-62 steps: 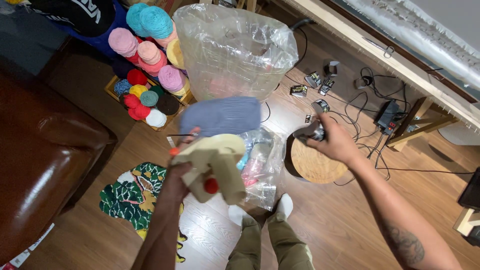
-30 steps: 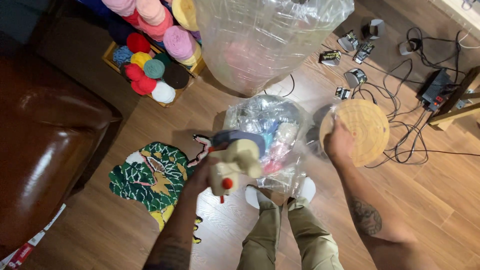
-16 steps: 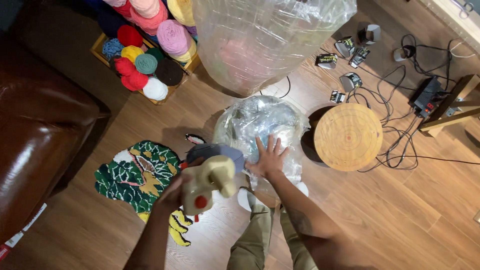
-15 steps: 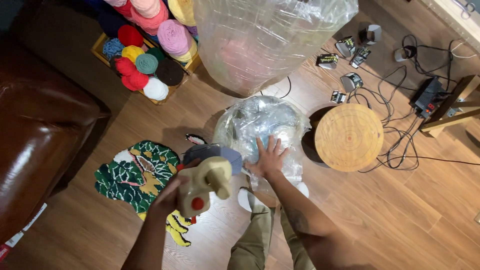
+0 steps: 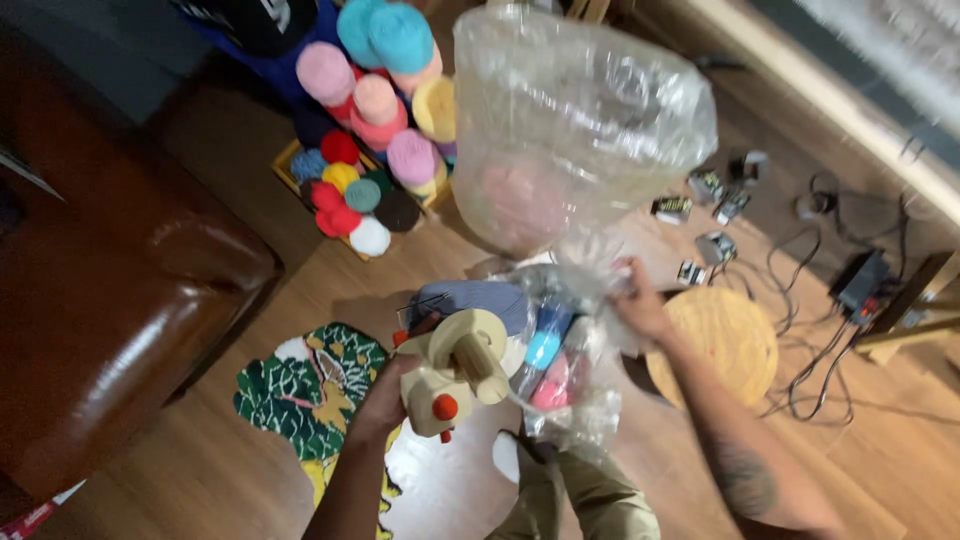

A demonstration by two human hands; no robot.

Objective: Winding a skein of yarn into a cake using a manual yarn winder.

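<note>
Glossy clear plastic bag [image 5: 570, 330], matt cream plastic winder [image 5: 455, 370], wooden floor [image 5: 180, 460].

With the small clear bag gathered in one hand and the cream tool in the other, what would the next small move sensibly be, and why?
Probably raise the small clear bag a little higher, clear of the floor. The right hand grips its gathered top while its bulging lower part, with blue and pink items inside, hangs low by the person's feet. The left hand is full with the cream plastic tool, so it cannot support the bag from below.

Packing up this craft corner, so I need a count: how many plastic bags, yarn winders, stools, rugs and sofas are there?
Clear plastic bags: 2 (large, small)
Yarn winder: 1
Round wooden stool: 1
Tufted rug: 1
Brown leather sofa: 1
Total: 6
</note>
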